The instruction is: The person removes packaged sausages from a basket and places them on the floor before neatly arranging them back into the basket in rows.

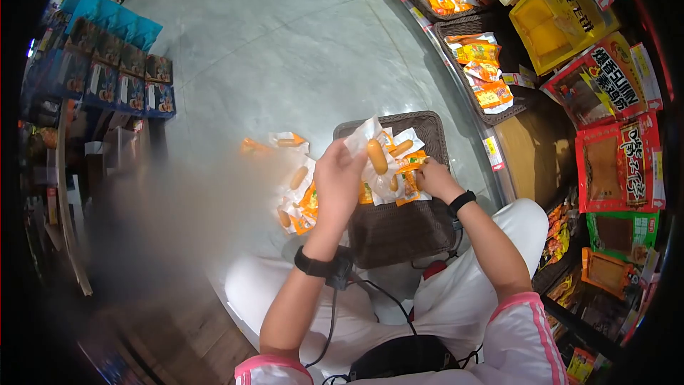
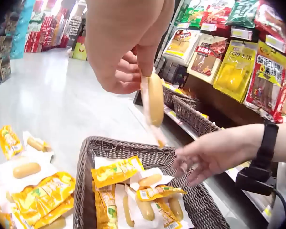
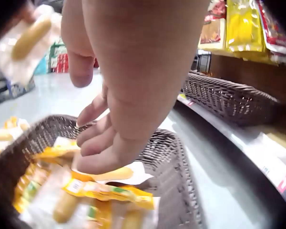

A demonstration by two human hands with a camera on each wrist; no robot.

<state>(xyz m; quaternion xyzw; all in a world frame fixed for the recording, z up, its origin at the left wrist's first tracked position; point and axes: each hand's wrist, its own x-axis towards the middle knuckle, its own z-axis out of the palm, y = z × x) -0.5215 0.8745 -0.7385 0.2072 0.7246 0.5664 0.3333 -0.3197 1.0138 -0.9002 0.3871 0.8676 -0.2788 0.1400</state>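
My left hand (image 1: 339, 177) pinches a packaged sausage (image 2: 156, 102) by its clear and white wrapper, up above the basket's left side. A dark brown woven basket (image 1: 388, 232) stands on the floor in front of my legs. Inside it lie several packaged sausages (image 2: 117, 172) in orange-and-white wrappers, bunched toward its far half. My right hand (image 3: 121, 119) hangs over the basket's right part, palm down. Its fingers are loosely bent close over the packets, with nothing between them and the thumb.
More sausage packets (image 2: 43, 198) lie on the floor left of the basket. On the right, a low shelf carries woven baskets (image 1: 467, 26) of similar packets, beneath hanging snack bags (image 1: 563, 14). Boxes (image 1: 117, 78) fill shelving on the left. Cables run from my wrist straps (image 1: 317, 265).
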